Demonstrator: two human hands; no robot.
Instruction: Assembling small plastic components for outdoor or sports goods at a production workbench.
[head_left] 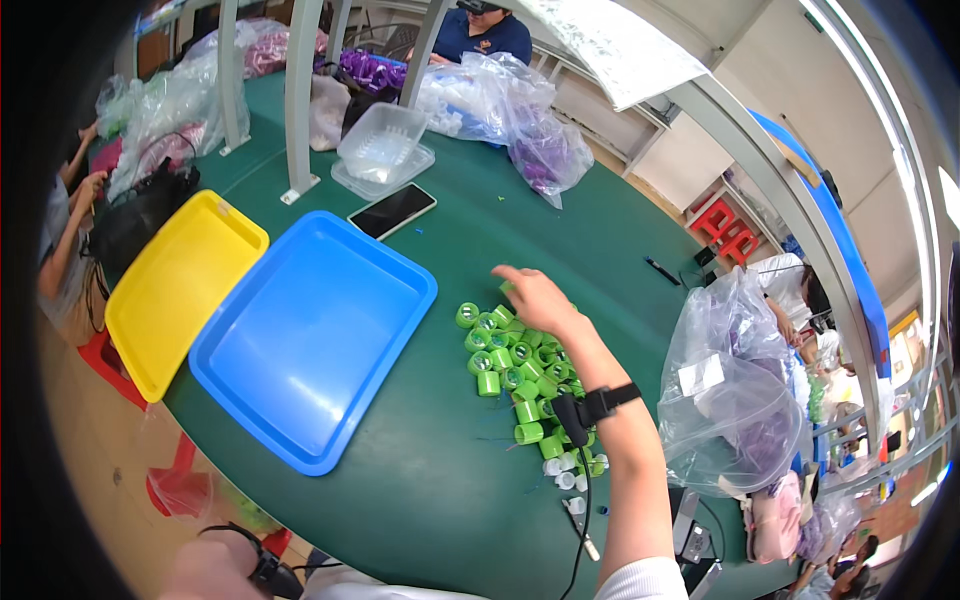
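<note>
My right hand [538, 300] is over the far edge of a heap of small green plastic cylinders [500, 358] on the table. One green cylinder [507, 288] shows under its fingertips, which look closed around it. Several cylinders lie on their sides, while others show dark or shiny insides. Small white caps [566, 480] sit at the heap's near end, beside a slim white tool [587, 535] with a pointed tip. My left hand [212, 570] is low at the left, off the table's edge; it is blurred and its fingers cannot be made out.
A blue tray [318, 345] and a yellow tray [185, 290] lie left of the heap. Beyond them are a phone [393, 211] and clear plastic boxes [384, 140]. Big plastic bags [735, 390] stand at the right, and grey posts [300, 100] rise at the back. Other people sit around the table.
</note>
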